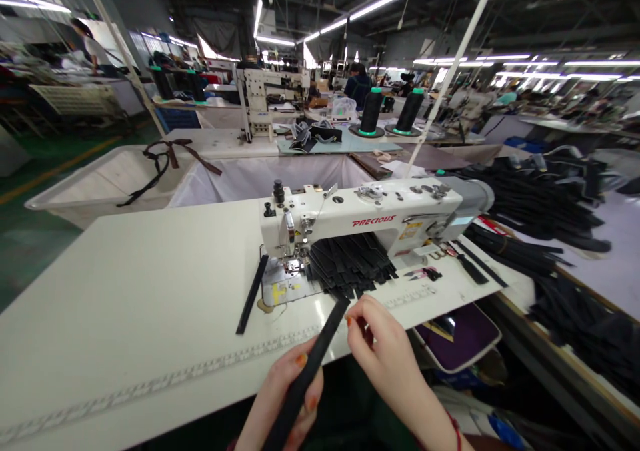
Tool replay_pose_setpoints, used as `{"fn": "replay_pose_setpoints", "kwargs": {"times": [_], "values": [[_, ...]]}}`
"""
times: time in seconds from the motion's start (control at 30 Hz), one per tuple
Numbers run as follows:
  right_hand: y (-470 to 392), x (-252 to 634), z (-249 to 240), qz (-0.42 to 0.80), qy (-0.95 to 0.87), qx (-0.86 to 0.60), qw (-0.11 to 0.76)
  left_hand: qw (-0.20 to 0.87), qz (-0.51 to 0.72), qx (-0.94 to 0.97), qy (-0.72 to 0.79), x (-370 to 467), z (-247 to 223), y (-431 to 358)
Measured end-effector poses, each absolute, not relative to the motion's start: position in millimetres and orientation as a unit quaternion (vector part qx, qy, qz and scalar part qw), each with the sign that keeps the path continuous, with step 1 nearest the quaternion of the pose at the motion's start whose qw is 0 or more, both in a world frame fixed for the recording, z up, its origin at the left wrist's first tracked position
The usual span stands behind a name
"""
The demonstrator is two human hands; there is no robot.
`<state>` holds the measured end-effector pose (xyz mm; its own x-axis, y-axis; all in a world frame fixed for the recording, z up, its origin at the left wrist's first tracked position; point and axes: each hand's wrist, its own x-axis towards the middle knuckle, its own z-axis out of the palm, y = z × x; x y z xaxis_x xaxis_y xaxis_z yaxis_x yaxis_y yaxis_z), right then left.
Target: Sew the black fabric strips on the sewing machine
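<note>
My left hand [295, 377] is closed around a long black fabric strip [320, 344], which slants up and away over the table's front edge. Beside the strip's far end is my right hand [377, 337], its fingers curled in a pinch; what sits between them, if anything, is hidden. Just beyond both hands, a pile of black strips [350, 261] lies under the arm of a white sewing machine [350, 214]. Another single black strip [251, 294] rests left of the needle plate [285, 287].
A measuring tape [190, 371] runs along the front of the white table [150, 284]. Small snips [425, 273] and a black-handled tool [470, 267] lie at right. Dark fabric bundles [535, 197] are heaped farther right. A lined bin [265, 177] stands behind the table.
</note>
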<state>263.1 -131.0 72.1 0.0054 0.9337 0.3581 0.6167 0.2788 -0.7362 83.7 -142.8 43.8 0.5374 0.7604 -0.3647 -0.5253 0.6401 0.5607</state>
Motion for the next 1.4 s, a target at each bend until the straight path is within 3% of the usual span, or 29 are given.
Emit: {"fn": "replay_pose_setpoints", "kwargs": {"times": [0.17, 0.3, 0.67, 0.77, 1.07, 1.4], "values": [[-133, 269, 72, 0.210, -0.660, -0.540, 0.479, 0.869, 0.416, 0.086, 0.252, 81, 40, -147], [-139, 263, 67, 0.229, -0.706, -0.491, 0.456, 0.867, 0.413, 0.095, 0.261, 81, 37, -147], [-119, 263, 51, -0.038, -0.786, -0.477, 0.391, 0.867, 0.374, 0.115, 0.310, 98, 50, -126], [-120, 264, 48, -0.061, -0.799, -0.461, 0.381, 0.872, 0.369, 0.123, 0.298, 100, 51, -126], [-124, 260, 46, -0.002, -0.712, -0.524, 0.468, 0.869, 0.359, 0.161, 0.299, 106, 62, -134], [-130, 259, 54, 0.248, -0.559, -0.542, 0.577, 0.875, 0.336, 0.173, 0.304, 107, 69, -135]]}}
